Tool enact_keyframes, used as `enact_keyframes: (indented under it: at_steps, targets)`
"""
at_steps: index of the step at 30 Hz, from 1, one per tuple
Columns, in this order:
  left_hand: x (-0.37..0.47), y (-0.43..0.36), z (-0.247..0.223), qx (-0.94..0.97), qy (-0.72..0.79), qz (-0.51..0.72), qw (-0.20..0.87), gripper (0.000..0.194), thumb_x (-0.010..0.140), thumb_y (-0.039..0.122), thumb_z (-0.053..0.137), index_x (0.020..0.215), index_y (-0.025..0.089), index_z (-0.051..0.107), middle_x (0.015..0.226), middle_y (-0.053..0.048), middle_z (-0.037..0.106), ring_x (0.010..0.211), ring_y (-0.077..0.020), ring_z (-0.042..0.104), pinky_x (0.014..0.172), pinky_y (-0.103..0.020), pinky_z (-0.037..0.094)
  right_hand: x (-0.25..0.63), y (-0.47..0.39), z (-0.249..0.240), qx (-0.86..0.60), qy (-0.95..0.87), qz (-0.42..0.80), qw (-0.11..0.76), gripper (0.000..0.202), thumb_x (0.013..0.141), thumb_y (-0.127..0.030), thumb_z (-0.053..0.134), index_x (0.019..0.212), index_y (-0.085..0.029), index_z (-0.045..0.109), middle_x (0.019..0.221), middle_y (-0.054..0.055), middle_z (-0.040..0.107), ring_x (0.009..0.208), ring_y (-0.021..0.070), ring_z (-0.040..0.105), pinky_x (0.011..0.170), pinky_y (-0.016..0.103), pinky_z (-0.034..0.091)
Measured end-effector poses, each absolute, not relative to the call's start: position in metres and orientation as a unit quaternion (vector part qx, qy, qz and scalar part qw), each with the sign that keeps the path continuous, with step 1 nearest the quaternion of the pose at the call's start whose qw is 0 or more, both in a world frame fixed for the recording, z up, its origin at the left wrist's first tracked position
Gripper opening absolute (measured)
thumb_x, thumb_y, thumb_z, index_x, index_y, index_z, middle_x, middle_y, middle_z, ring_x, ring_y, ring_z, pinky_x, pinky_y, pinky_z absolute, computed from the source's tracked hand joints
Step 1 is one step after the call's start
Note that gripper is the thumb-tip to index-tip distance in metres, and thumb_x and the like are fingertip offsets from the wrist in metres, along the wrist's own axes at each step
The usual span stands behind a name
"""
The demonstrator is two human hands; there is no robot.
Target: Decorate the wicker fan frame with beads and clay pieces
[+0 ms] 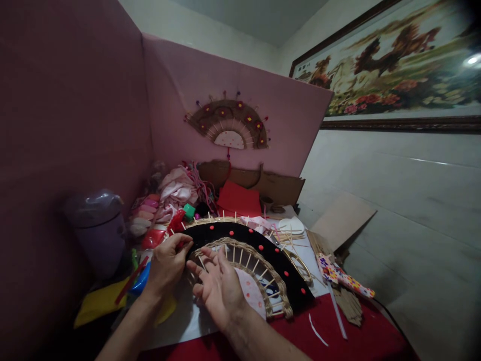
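On the red-covered table, partly over a white sheet, lies a black-banded fan, its long axis slanting from far left to near right, convex edge and protruding stick tips pointing away from the person. Right hand: palm upturned, fingers loosely spread, by the inner edge; whether it touches is unclear. Left hand: pinching the band's left end. Red dots follow the curve.
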State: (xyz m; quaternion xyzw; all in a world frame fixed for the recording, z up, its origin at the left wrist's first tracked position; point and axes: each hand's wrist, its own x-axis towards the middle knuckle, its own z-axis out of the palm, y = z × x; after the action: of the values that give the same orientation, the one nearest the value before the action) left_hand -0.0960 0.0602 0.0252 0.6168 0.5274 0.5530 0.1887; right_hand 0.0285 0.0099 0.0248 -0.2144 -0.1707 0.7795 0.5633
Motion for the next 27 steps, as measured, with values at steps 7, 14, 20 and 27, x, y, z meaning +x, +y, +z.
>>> enact_keyframes:
  at_steps: [7, 14, 20, 27]
  targets:
    - [-0.0968, 0.0603, 0.0192, 0.68, 0.503, 0.517, 0.132, 0.014, 0.074, 0.03, 0.056, 0.072, 0.024, 0.069, 0.072, -0.002, 0.06, 0.068, -0.0158, 0.057, 0.061, -0.026, 0.04, 0.028, 0.0096, 0.0233, -0.211, -0.164, 0.784, 0.56, 0.042, 0.087, -0.058, 0.038, 0.097, -0.019, 0.052, 0.107, 0.006, 0.054, 0.084, 0.0164, 0.06, 0.039, 0.017, 0.04]
    - [-0.0972, 0.0616, 0.0156, 0.676, 0.524, 0.502, 0.13, 0.016, 0.075, 0.029, 0.055, 0.071, 0.024, 0.07, 0.072, -0.001, 0.058, 0.066, -0.0145, 0.055, 0.06, -0.025, 0.039, 0.0261, 0.0087, 0.0224, -0.225, -0.153, 0.786, 0.555, 0.047, 0.09, -0.058, 0.028, 0.101, -0.018, 0.051, 0.108, 0.006, 0.052, 0.082, 0.0156, 0.059, 0.038, 0.016, 0.038]
    - [-0.0987, 0.0611, 0.0173, 0.683, 0.538, 0.47, 0.15, 0.018, 0.076, 0.026, 0.052, 0.075, 0.022, 0.069, 0.075, -0.001, 0.057, 0.071, -0.0145, 0.054, 0.061, -0.025, 0.039, 0.0253, 0.0077, 0.0241, -0.235, -0.145, 0.784, 0.556, 0.047, 0.09, -0.057, 0.029, 0.103, -0.017, 0.049, 0.108, 0.007, 0.051, 0.085, 0.0162, 0.058, 0.039, 0.016, 0.037]
    - [-0.0994, 0.064, 0.0162, 0.687, 0.537, 0.474, 0.125, 0.012, 0.075, 0.027, 0.055, 0.073, 0.02, 0.064, 0.077, -0.001, 0.058, 0.074, -0.0145, 0.054, 0.066, -0.026, 0.04, 0.0251, 0.0069, 0.0265, -0.233, -0.14, 0.785, 0.557, 0.047, 0.09, -0.056, 0.031, 0.101, -0.016, 0.051, 0.105, 0.006, 0.052, 0.084, 0.0157, 0.057, 0.039, 0.016, 0.036]
